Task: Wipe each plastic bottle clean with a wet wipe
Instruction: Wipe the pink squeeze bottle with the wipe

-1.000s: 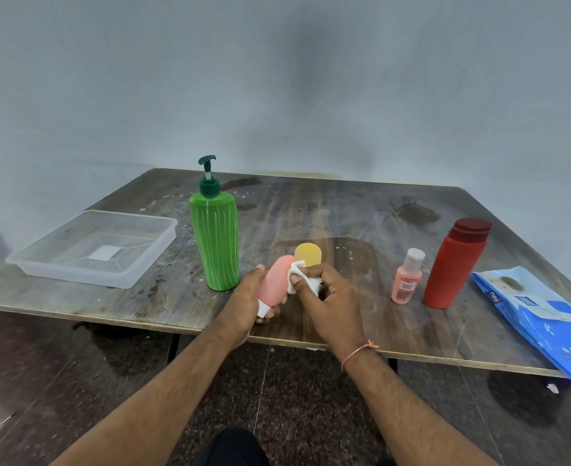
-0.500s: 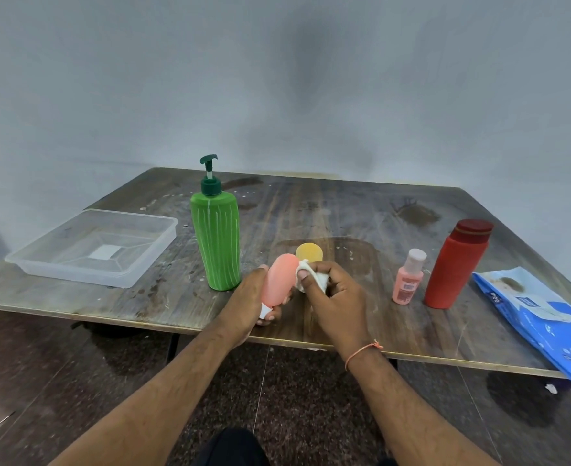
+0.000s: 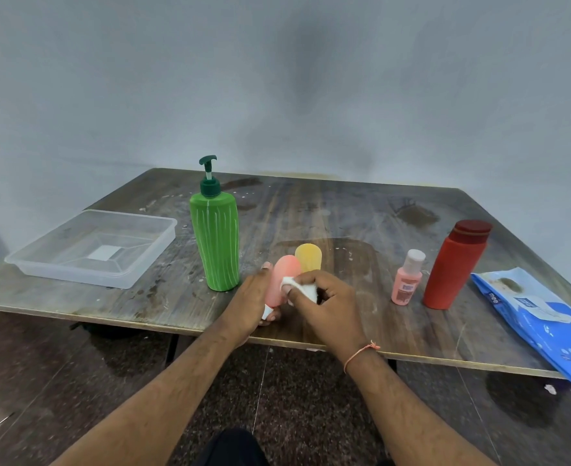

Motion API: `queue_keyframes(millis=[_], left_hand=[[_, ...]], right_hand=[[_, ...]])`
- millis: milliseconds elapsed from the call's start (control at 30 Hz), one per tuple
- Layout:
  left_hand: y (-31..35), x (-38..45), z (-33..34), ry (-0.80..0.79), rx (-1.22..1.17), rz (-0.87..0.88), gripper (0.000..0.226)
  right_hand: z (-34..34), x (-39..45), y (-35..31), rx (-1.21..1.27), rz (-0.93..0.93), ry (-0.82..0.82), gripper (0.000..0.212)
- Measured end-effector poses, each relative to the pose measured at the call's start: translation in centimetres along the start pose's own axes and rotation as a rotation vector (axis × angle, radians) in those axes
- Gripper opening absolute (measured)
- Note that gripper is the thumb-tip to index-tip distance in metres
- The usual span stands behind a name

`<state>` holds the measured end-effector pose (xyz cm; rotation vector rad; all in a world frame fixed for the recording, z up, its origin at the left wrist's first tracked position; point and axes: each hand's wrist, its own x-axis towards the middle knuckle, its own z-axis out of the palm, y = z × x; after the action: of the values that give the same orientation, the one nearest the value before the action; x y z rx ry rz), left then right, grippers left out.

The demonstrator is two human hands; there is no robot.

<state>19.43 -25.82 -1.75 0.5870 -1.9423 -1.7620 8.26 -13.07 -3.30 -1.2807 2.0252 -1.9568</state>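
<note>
Head view, lower centre of the frame: a small salmon-pink squeeze bottle (image 3: pixel 283 280) is gripped by the left hand (image 3: pixel 251 301), fingers curled round its lower body, white cap pointing down toward the table edge. A wadded white wet wipe (image 3: pixel 306 288) is pinched in the curled fingers of the right hand (image 3: pixel 327 302) and pressed against the bottle's right flank. The step in hand is judged to be the wiping of this bottle; the next move calls for the bottle to be turned in the grip so that unwiped faces are presented, then set down and exchanged for another.

Five bottles are counted: the held one, a yellow one (image 3: pixel 308 256) just behind it, a green pump dispenser (image 3: pixel 215 240) to the left, and, at right, a small pink bottle (image 3: pixel 406 282) beside a red flask-shaped bottle (image 3: pixel 453 265). One clear plastic tray (image 3: pixel 143 260) lies at centre left and one blue wipe packet (image 3: pixel 542 321) at the right edge, all on the worn wooden table (image 3: pixel 344 210).
</note>
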Motion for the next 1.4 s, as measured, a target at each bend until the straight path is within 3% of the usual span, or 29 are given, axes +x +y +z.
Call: queue_keyframes(millis=[167, 267, 400, 500, 633, 733, 867, 1000, 1200, 1400], left_hand=[[0.4, -0.4, 0.6, -0.001, 0.103, 0.058, 0.059], [0.3, -0.5, 0.8, 0.039, 0.073, 0.041, 0.058], [0.0, -0.3, 0.6, 0.022, 0.035, -0.001, 0.070], [-0.8, 0.2, 0.3, 0.022, 0.078, 0.016, 0.087], [-1.4, -0.2, 0.7, 0.103, 0.234, 0.096, 0.049], [-1.2, -1.0, 1.2, 0.109, 0.194, 0.069, 0.041], [-1.8, -0.8, 0.7, 0.128, -0.003, 0.039, 0.026], [-0.8, -0.1, 0.4, 0.054, 0.001, -0.017, 0.074], [-0.6, 0.3, -0.2, 0.057, -0.140, -0.042, 0.071], [0.2, -0.3, 0.2, -0.023, -0.084, 0.021, 0.064]], right_hand=[[-0.3, 0.9, 0.6, 0.087, 0.100, 0.193, 0.012], [-0.1, 0.5, 0.1, 0.115, 0.067, 0.139, 0.014], [0.0, -0.7, -0.7, -0.053, -0.070, -0.093, 0.016], [0.0, -0.6, -0.9, -0.031, -0.087, -0.081, 0.013], [0.0, -0.3, -0.8, 0.078, -0.009, 0.087, 0.015], [-0.1, 0.1, -0.6, 0.129, 0.047, 0.201, 0.012], [-0.3, 0.4, -0.4, 0.109, 0.024, 0.142, 0.015], [0.1, 0.1, -0.1, 0.030, -0.044, 0.081, 0.022], [0.2, -0.9, -0.9, -0.106, -0.215, -0.096, 0.022], [0.4, -0.5, -0.2, -0.103, -0.201, 0.087, 0.020]])
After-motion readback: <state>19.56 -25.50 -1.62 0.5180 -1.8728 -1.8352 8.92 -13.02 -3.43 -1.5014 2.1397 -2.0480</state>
